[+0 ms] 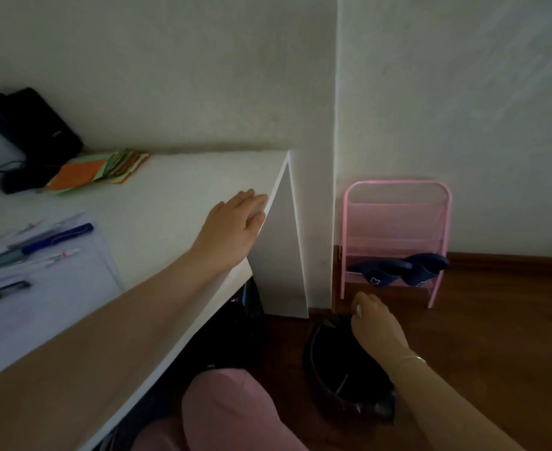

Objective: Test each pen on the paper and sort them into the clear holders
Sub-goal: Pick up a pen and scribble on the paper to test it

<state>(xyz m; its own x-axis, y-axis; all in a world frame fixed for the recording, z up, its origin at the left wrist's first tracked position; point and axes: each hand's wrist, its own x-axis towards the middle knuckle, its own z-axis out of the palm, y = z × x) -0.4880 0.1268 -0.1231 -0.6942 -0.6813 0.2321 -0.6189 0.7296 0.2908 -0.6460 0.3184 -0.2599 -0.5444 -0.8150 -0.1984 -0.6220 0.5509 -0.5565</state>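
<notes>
Several pens lie on a white sheet of paper (60, 288) at the left of the white desk (177, 190); the plainest is a blue pen (58, 237), with a white pen (56, 257) below it. My left hand (235, 226) rests flat on the desk's right edge, fingers straight. My right hand (374, 323) is down beside the desk, over a black bin (343, 369) on the floor, fingers bunched and curled. Whether they hold anything is not visible. No clear holder shows plainly.
A black pouch (40, 131) and a fan of coloured paper squares (102, 170) lie at the desk's back. A pink metal rack (395, 222) with dark blue items (398, 271) stands against the wall on the wooden floor. My knee in pink (229, 408) is under the desk.
</notes>
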